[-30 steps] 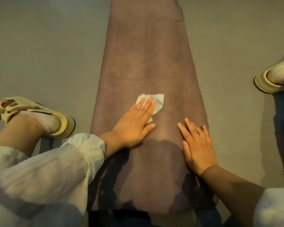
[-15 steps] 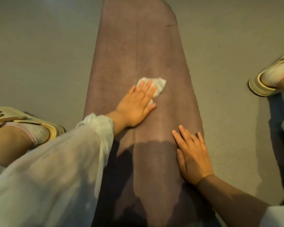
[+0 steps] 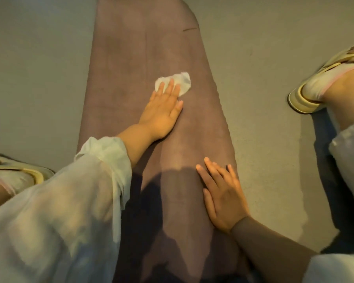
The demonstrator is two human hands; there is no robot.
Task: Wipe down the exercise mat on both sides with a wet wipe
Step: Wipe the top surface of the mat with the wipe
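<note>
Head view looks down on a brownish exercise mat [image 3: 151,58] lying flat on the grey floor [image 3: 39,68] and running away from the person. A crumpled white wet wipe [image 3: 184,82] sits on the mat a little beyond its middle, nearer the mat's right edge than its left. The left hand [image 3: 161,111] lies on the mat with straight fingers [image 3: 170,86] pressing down on the near part of the wipe; nothing is curled round it. A loose white sleeve [image 3: 80,190] covers that forearm. The right hand [image 3: 223,195] rests palm down at the mat's right edge, nearer the person than the wipe, fingers spread and relaxed, grasping nothing. A pale yellow sandal [image 3: 315,84] stands on the floor well to the right of the mat, and what seems to be its partner [image 3: 25,170], partly cut off, lies just left of the mat.
</note>
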